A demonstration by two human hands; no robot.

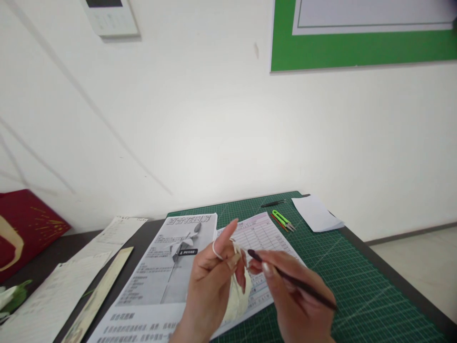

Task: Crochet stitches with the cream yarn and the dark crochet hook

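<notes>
My left hand [212, 283] is raised over the printed sheets, index finger pointing up with white yarn [216, 249] looped round it. Its thumb and other fingers pinch a small bit of the yarn; the pinched part is mostly hidden. In my right hand [296, 290] is a dark crochet hook [303, 285], gripped like a pen, its front end close to the yarn at the left fingers. Behind and below the left hand shows a pale cream yarn ball [238, 297], partly covered by the fingers.
A green cutting mat [357, 281] lies under the printed sheet [171, 276] and a ruled chart [259, 238]. Green thread snips [283, 220], a dark pen-like tool [273, 203] and white paper [316, 214] lie beyond. Leftward are handwritten sheets [53, 295], a long flat strip [98, 295] and a red bag [32, 224].
</notes>
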